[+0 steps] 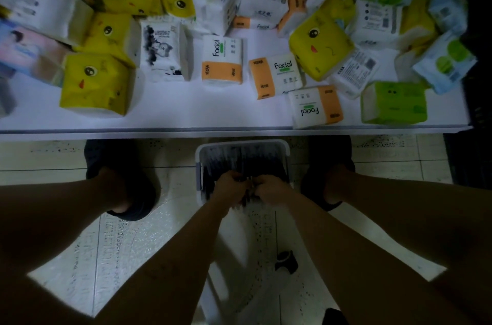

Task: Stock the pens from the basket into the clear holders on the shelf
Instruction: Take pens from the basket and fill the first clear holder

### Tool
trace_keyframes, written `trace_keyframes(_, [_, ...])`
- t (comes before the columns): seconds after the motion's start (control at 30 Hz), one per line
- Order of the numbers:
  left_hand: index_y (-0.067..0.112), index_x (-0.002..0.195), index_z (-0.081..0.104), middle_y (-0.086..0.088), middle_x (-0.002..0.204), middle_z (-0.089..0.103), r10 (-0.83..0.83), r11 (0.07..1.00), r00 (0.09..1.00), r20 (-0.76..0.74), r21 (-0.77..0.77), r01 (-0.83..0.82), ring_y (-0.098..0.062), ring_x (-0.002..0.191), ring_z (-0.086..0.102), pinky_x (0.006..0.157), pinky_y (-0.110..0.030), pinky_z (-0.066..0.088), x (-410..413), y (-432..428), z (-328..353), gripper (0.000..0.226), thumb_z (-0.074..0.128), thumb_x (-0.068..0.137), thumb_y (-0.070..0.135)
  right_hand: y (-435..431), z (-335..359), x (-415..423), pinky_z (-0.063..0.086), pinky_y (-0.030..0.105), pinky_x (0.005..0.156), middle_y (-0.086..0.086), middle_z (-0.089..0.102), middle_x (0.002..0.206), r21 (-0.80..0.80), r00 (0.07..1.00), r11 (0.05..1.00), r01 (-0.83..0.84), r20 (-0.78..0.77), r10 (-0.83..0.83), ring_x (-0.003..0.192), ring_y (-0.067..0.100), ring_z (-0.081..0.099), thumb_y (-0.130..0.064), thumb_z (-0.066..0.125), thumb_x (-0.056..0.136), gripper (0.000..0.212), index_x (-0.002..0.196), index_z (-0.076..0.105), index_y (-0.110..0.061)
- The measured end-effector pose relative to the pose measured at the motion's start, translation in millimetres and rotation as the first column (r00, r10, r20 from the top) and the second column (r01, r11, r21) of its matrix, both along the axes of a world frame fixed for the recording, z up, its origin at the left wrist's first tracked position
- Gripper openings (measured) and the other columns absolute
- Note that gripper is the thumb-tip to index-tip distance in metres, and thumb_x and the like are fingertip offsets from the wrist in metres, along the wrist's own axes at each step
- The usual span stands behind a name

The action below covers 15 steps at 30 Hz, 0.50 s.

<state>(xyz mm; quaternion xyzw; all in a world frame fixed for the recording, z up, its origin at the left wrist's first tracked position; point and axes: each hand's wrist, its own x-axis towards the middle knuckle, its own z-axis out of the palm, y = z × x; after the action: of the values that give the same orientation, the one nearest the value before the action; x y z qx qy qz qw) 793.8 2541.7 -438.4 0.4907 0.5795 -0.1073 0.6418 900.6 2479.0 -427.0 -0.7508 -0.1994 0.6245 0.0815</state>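
Reaching into the basket (287, 155), left hand (231, 187) and right hand (269, 189) gripping pens (249, 193).

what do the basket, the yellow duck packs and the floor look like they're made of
Basket: likely moulded plastic, matte white-grey, with a smooth rounded rim. Yellow duck packs: soft glossy plastic film, judging by wrinkles and sheen. Floor: probably glazed tile, with grout lines and reflections.

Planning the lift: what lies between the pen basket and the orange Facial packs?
Head view: only a bare strip of shelf and its front edge lie between the basket and the orange Facial packs.
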Motion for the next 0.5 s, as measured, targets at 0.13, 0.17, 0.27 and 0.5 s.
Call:
trace_keyframes(0.13, [0.005,0.121,0.057,-0.016,0.103,0.065,0.022,0.996,1.000,0.020,-0.088,-0.021,-0.031,0.092,0.065,0.074,-0.040,0.057,4.3,-2.7,-3.6,0.030,0.058,0.096,0.022,-1.3,-3.4,1.4,0.047,0.047,0.099,0.027,0.058,0.127,0.011,0.999,0.999,0.031,-0.008,-0.031,0.117,0.041,0.054,0.000,0.045,0.098,0.031,0.125,0.059,0.005])
trace_keyframes(0.17, [0.006,0.121,0.056,-0.015,0.100,0.064,0.028,0.997,1.000,0.015,-0.071,-0.027,-0.029,0.087,0.064,0.067,-0.035,0.055,4.5,-4.1,-3.8,0.030,0.058,0.096,0.022,-2.0,-2.3,1.4,0.047,0.046,0.099,0.026,0.058,0.128,0.016,0.998,0.998,0.062,-0.007,-0.062,0.117,0.041,0.054,0.002,0.045,0.097,0.031,0.125,0.059,0.005])
trace_keyframes(0.27, [0.002,0.119,0.060,-0.009,0.080,0.060,0.071,0.995,0.997,-0.008,-0.066,-0.072,-0.018,0.064,0.056,0.052,-0.025,0.044,1.7,-7.9,-4.2,0.028,0.059,0.095,0.017,-6.6,-6.8,-0.5,0.048,0.039,0.095,0.019,0.060,0.126,0.060,0.993,0.991,0.118,0.018,-0.120,0.115,0.038,0.056,-0.003,0.048,0.099,0.031,0.127,0.060,-0.001])
trace_keyframes(0.5, [-0.002,0.111,0.063,-0.016,0.085,0.064,0.067,0.991,0.998,-0.022,-0.117,-0.069,-0.029,0.075,0.063,0.064,-0.034,0.056,3.2,-2.9,-7.2,0.022,0.062,0.091,0.008,-9.5,-4.7,-6.8,0.045,0.039,0.101,0.021,0.061,0.123,0.073,0.990,0.988,0.135,0.034,-0.138,0.115,0.036,0.056,-0.003,0.047,0.097,0.028,0.121,0.062,0.001])
